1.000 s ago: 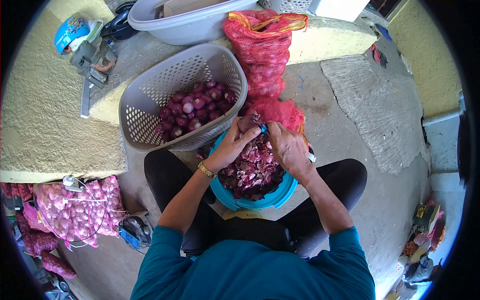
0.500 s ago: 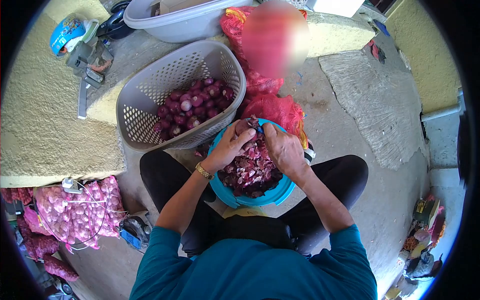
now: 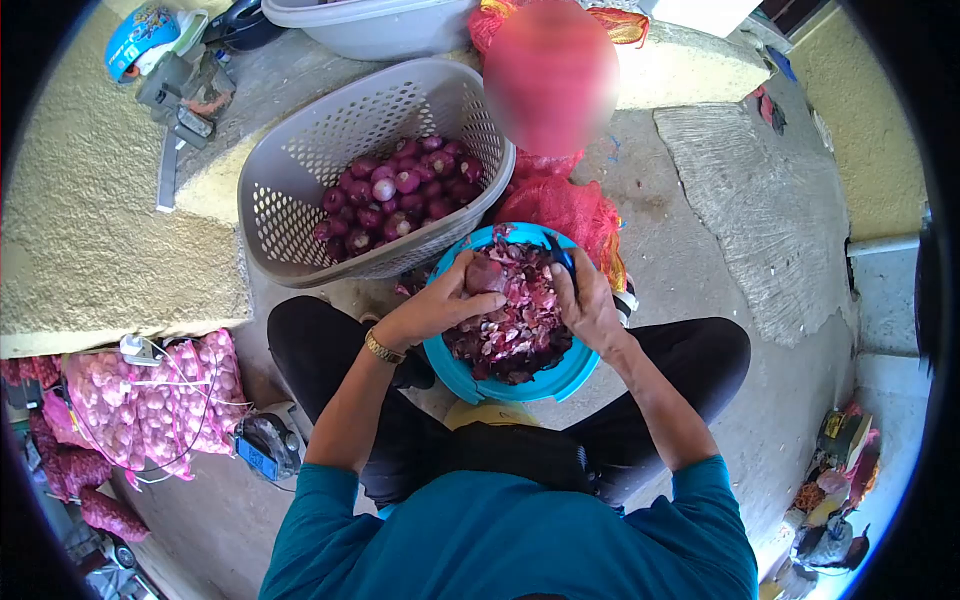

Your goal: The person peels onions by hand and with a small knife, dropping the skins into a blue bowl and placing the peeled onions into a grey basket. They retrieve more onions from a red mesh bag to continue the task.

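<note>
My left hand (image 3: 440, 306) is closed around a red onion (image 3: 484, 274), above the left part of a blue basin (image 3: 452, 378). In my right hand (image 3: 592, 304) is a small knife (image 3: 563, 256) with a dark blue handle; its blade is hard to make out. The two hands are apart, with onion skins (image 3: 515, 322) heaped in the basin between and below them. Beyond my left hand stands a grey perforated basket (image 3: 300, 262) with several purple onions (image 3: 395, 200) inside.
Red mesh sacks (image 3: 560, 215) stand behind the basin. To the left lie a pink net bag of garlic (image 3: 150, 400) and a scale with a blue display (image 3: 258, 458). A grey tub (image 3: 390, 30) rests on the ledge at the back. My knees flank the basin.
My hands have moved apart; the right hand with the knife has drawn away from the onion to the right. The onion now shows more fully in my left hand. The view has shifted slightly.
</note>
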The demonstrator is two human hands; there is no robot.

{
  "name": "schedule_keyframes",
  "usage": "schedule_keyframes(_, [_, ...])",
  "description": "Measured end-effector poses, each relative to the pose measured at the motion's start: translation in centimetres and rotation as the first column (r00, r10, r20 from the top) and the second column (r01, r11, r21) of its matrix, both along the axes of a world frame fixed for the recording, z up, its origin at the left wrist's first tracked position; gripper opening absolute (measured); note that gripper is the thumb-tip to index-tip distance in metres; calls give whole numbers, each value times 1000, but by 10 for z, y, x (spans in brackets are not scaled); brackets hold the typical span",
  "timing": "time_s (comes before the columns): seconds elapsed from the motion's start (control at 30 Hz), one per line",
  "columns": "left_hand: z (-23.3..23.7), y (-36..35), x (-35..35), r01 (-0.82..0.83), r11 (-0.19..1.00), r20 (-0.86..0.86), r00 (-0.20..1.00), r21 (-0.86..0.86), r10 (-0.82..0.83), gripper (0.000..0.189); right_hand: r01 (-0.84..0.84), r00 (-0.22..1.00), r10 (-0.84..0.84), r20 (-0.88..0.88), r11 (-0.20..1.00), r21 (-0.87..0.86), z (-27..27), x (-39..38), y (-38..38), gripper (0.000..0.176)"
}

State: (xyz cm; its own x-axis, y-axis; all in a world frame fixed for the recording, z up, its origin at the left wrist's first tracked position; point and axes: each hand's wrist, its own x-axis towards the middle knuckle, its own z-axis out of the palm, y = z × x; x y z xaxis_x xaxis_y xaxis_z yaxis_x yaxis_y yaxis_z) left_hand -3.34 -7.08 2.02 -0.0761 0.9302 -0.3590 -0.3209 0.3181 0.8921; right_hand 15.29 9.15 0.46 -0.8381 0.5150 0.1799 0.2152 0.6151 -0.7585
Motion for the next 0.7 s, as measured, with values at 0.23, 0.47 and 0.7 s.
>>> schedule_keyframes(0.23, [-29, 25, 5, -7, 987, -107, 994, 162, 25, 61, -45, 983, -26, -180, 924, -380, -2, -32, -4, 34])
schedule_keyframes(0.47, [-28, 31, 11, 68, 979, -206, 978, 193, -27, 60, 167, 978, -207, -26, 850, -501, 4, -28, 6, 22])
schedule_keyframes(0.7, [-1, 20, 4, 129, 979, -88, 989, 160, -116, 67, 357, 933, -348, 93, 857, -371, 7, -21, 22, 22])
